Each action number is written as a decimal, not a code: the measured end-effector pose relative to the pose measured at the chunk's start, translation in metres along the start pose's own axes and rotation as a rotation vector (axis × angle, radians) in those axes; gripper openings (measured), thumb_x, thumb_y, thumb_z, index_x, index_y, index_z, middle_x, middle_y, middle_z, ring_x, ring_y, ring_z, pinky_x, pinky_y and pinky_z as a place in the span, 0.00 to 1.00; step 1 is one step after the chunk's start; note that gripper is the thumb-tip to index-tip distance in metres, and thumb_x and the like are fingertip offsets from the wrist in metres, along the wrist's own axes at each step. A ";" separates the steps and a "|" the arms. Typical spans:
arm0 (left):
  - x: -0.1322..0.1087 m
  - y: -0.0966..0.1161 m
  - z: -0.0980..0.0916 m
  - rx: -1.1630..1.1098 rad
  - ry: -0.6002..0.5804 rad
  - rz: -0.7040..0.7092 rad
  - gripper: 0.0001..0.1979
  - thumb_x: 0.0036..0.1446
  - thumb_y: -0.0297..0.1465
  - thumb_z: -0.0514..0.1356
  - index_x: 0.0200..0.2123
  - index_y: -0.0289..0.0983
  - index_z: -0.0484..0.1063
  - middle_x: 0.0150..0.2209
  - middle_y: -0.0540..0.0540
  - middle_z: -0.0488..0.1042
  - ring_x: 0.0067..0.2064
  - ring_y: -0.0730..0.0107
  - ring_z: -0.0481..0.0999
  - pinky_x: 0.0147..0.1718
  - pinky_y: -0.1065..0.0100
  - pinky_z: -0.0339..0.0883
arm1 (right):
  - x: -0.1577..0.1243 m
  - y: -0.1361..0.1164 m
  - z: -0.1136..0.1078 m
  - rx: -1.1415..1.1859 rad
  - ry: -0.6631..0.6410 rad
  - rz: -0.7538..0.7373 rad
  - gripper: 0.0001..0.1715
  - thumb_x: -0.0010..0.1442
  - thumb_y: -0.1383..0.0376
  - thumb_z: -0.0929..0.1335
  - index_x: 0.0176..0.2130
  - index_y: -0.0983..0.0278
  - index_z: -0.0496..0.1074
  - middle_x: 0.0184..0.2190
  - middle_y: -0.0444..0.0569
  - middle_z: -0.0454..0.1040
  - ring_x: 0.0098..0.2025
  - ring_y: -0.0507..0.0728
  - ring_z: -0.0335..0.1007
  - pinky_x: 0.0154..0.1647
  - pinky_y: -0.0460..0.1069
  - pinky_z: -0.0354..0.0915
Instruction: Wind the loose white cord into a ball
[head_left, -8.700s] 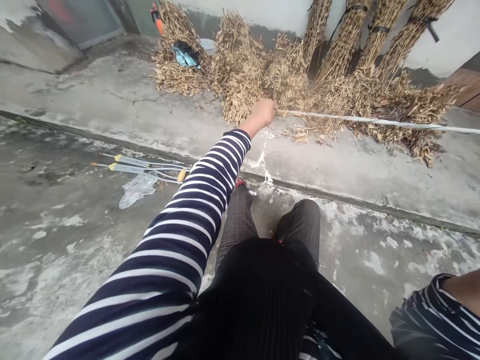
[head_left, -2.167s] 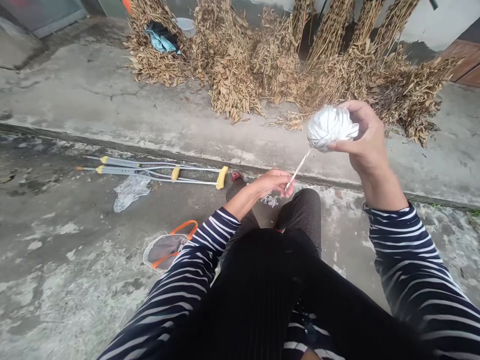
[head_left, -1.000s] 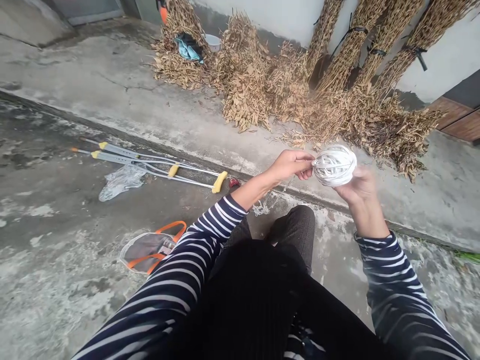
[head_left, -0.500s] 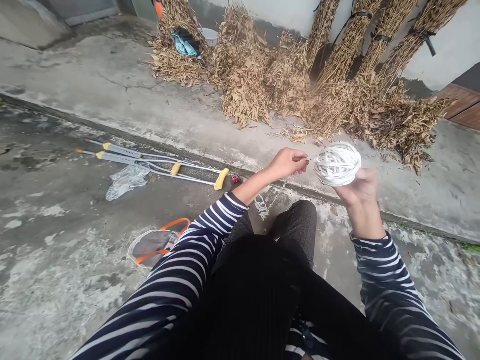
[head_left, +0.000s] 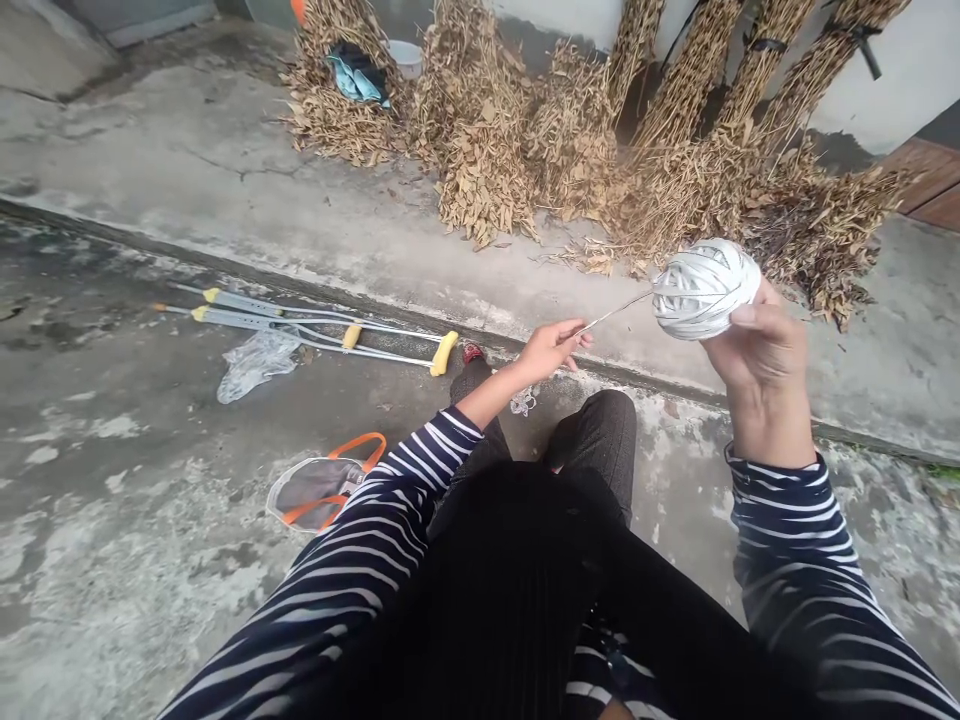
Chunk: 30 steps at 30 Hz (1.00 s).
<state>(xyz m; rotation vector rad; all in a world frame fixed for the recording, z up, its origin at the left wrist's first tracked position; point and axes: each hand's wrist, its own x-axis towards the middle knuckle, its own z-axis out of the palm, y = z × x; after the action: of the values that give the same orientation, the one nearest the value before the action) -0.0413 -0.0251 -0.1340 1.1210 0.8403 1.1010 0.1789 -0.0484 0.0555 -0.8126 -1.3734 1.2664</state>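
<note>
My right hand (head_left: 761, 345) grips a ball of white cord (head_left: 705, 288) from below and its right side, holding it up over the concrete ledge. A single strand (head_left: 619, 311) stretches from the ball's left side down to my left hand (head_left: 553, 350). The strand is pinched between the thumb and fingers of that hand. A small tangle of white cord (head_left: 523, 402) lies on the ground between my legs.
Dry plant bundles (head_left: 487, 150) line the wall ahead, some tied and leaning upright. To the left lie crutches (head_left: 322, 335), a clear plastic bag (head_left: 256, 362) and a bag with orange handles (head_left: 315, 490). A low concrete step edge (head_left: 360, 302) crosses in front.
My hands have moved apart: the right, with the ball, went right and up, the left went left and down. The strand between them is longer now, and the ball looks turned.
</note>
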 end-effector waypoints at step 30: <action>-0.062 0.058 0.014 -0.278 -0.903 -0.523 0.22 0.55 0.46 0.74 0.40 0.33 0.77 0.29 0.40 0.81 0.25 0.69 0.79 0.20 0.73 0.66 | 0.022 0.029 0.002 -0.636 -0.224 -0.270 0.36 0.40 0.55 0.86 0.47 0.52 0.76 0.56 0.51 0.72 0.66 0.73 0.60 0.75 0.69 0.52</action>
<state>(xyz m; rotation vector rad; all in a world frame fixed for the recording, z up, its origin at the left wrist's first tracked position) -0.0594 -0.0854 -0.0748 0.9411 0.2138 0.1955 0.1669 -0.0215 0.0329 -0.8807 -2.0406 0.7218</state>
